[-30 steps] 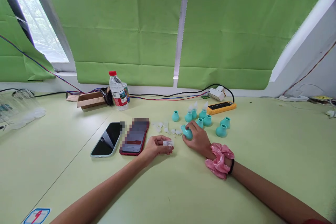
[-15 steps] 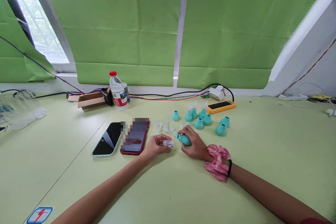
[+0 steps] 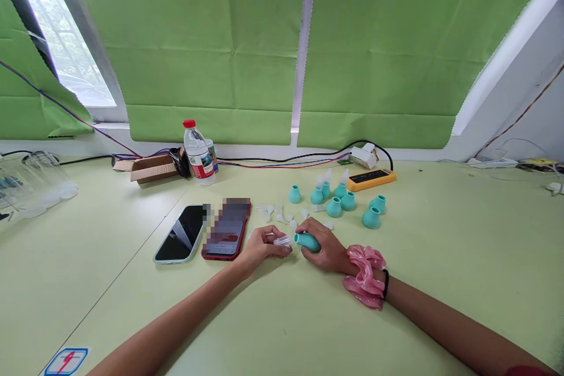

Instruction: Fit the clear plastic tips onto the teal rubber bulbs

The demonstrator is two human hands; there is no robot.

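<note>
2 hands [image 3: 264,247] [image 3: 324,247], bulb [image 3: 307,241] apparently meeting tip [image 3: 282,241]

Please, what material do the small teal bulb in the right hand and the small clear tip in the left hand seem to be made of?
The small teal bulb in the right hand looks like matte soft rubber or silicone: even colour, no sharp glare. The small clear tip in the left hand seems translucent plastic or silicone; light passes through it.

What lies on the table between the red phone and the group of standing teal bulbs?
Small clear plastic tips lie scattered between the red phone and the teal bulbs, per the head view.
</note>
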